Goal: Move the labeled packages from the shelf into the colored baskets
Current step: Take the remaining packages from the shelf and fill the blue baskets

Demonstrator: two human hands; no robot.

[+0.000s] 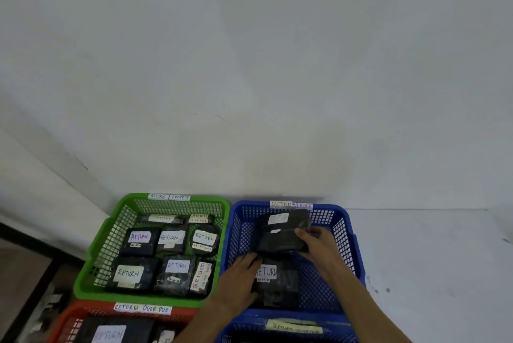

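Hands are both inside the blue basket (pixel 344 234): the right hand (pixel 319 242) grips a black package (pixel 286 231), the left hand (pixel 241 276) rests with straight fingers on a package marked RETURN (pixel 280 281). Better to lay it flat in the free far part, label up.

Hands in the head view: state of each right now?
Left hand: fingers on the lower black package in the blue basket; grip cannot be told.
Right hand: grips the upper black package.

Four baskets (pixel 155 201): one green, one red, two blue; eight black packages (pixel 138 240) in the green one
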